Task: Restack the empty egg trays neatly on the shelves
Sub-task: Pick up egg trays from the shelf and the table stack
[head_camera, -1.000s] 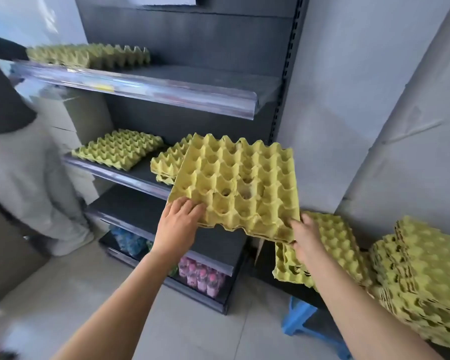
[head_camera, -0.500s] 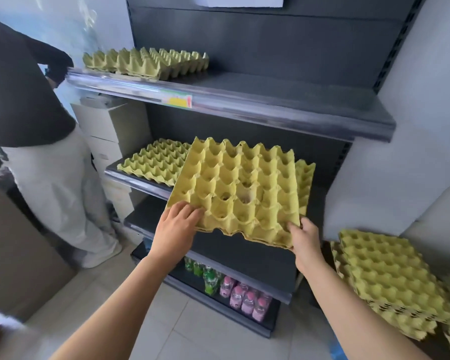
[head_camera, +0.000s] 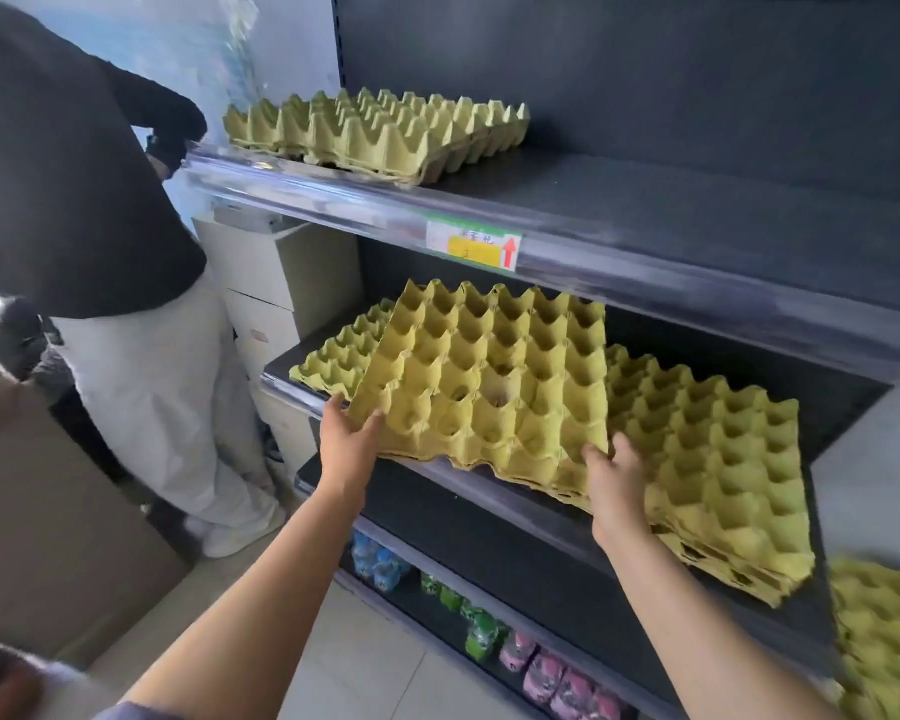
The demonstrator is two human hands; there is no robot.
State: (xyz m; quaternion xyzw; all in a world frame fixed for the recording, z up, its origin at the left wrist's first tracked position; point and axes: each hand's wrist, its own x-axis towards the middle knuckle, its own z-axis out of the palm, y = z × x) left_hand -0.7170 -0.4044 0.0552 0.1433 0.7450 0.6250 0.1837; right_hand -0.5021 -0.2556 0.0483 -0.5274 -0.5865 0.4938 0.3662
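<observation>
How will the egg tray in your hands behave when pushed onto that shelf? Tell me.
Probably stiff: the held egg tray spans between left hand and right hand without visible sag. Likely light, since two edge grips carry it tilted. Its moulded cups may catch on the neighbouring tray stack.

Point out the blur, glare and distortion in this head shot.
Head view: the held tray, left hand and right hand are fairly sharp. The bottles low down and the stack at the right edge are smeared. Daylight glares off the top shelf's front strip. The wide lens splays straight lines outward toward the corners.
</observation>
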